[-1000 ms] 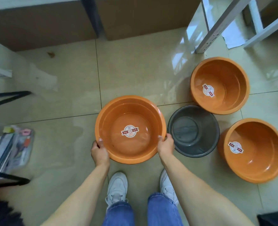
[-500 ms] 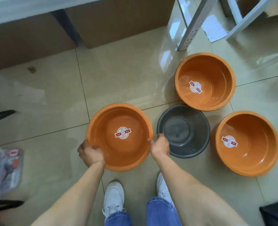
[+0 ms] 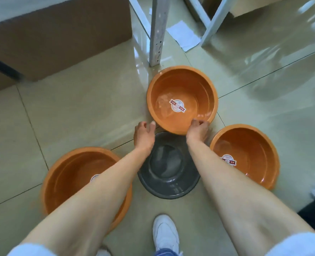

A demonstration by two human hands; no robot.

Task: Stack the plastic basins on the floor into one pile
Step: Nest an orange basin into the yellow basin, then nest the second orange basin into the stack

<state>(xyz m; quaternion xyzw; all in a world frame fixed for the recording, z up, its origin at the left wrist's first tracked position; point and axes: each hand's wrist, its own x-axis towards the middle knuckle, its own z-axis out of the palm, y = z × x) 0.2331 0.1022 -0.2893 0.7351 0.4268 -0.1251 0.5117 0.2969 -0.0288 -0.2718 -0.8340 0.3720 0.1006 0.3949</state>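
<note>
orange basins (image 3: 182, 100): 3 | grey basin (image 3: 168, 174): 1 | left hand (image 3: 143, 134) spread | right hand (image 3: 198, 131) pinching far orange rim

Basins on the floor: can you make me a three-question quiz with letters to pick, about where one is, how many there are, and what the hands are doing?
1. Where is the grey basin?
A. between the forearms
B. on a box
C. inside an orange one

2. How many orange basins?
A. one
B. three
C. five

3. The right hand is
A. on the far orange basin's rim
B. flat on the floor
C. holding a shoe

Answers: 1 A, both forearms flank it. 2 B, far, left orange basin, right orange basin. 3 A, fingers curl over the near rim; the left hand is open beside it.
</note>
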